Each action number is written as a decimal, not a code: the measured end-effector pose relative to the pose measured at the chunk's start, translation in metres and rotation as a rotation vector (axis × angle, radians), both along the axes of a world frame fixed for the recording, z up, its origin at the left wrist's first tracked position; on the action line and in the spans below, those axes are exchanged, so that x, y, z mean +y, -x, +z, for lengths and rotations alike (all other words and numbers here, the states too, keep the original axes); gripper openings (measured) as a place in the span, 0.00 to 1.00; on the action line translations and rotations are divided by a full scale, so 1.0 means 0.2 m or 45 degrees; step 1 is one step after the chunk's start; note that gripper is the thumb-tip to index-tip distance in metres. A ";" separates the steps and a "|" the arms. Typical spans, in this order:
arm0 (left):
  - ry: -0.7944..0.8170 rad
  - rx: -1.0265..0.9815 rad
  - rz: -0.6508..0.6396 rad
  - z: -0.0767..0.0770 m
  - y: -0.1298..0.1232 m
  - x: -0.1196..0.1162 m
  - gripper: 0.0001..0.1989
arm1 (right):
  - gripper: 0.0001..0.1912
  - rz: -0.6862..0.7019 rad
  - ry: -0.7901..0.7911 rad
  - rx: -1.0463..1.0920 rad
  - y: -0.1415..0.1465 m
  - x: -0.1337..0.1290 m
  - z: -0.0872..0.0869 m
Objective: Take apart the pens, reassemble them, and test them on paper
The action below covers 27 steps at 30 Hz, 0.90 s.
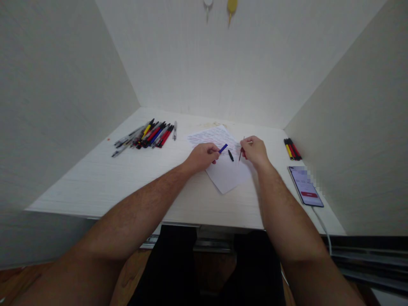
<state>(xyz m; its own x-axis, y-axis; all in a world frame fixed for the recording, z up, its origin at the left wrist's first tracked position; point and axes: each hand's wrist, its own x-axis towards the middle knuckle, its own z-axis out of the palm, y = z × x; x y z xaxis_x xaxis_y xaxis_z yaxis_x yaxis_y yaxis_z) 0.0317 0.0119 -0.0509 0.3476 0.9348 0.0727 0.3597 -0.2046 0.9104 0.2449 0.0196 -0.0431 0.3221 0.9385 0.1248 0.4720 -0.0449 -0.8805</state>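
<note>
I have the left hand (204,156) at the centre of the frame, thumb and fingers pinching one end of a short blue barrel (223,148) that points up and to the right. Just right of centre, the right hand (255,150) pinches a thin dark rod (240,154), probably a pen refill, held nearly upright over the paper (223,180). Between the two, a small black pen part (230,155) lies loose on the sheet. For this handling of pen parts, I'd judge a light pinch best on the rod, since something so slim could bend or roll in the fingertips; I'd steady the barrel with the left hand and let the right make the fine adjustments, both low over the sheet and clear of the black part, which could easily be knocked away. My view has gaps: the barrel's gripped end is hidden by the left fingers, the rod's middle by the right ones, and its lower tip is too small to read. The writing on the paper is illegible, the pens (165,136) heaped at left overlap too much to count, and blocky pixels cover one edge of the phone (304,182) at right.
</note>
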 end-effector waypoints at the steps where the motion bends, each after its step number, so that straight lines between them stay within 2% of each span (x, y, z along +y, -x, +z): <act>1: -0.005 0.000 -0.003 0.00 0.00 0.00 0.05 | 0.04 0.037 0.053 -0.195 0.00 0.00 -0.01; 3: -0.010 -0.008 -0.005 0.00 0.00 0.00 0.05 | 0.05 0.104 0.126 -0.497 0.00 -0.01 -0.02; 6: 0.000 -0.023 0.005 0.01 0.00 0.00 0.05 | 0.08 0.188 0.233 -0.687 0.00 -0.02 -0.02; 13: -0.012 -0.037 -0.001 -0.01 0.00 0.01 0.05 | 0.09 0.333 0.412 -0.576 -0.02 -0.04 0.02; 18: -0.036 -0.027 -0.003 -0.03 0.00 0.02 0.07 | 0.21 0.488 0.539 -0.473 -0.06 -0.06 0.06; 20: -0.055 0.005 0.002 -0.03 0.00 0.02 0.07 | 0.20 0.524 0.573 -0.433 -0.06 -0.07 0.07; 24: -0.117 0.105 0.018 -0.02 0.01 0.01 0.09 | 0.09 0.539 0.576 -0.505 -0.04 -0.08 0.09; 27: -0.170 0.236 0.021 0.01 0.02 0.01 0.10 | 0.10 0.528 0.587 -0.502 -0.03 -0.09 0.09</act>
<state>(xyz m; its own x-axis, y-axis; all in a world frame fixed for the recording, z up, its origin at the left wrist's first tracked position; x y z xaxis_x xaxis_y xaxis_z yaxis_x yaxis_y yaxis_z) 0.0285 0.0131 -0.0491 0.3513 0.9268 0.1326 0.5223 -0.3116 0.7938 0.2513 0.0018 -0.0244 -0.0582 0.9586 -0.2789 0.8083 -0.1187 -0.5766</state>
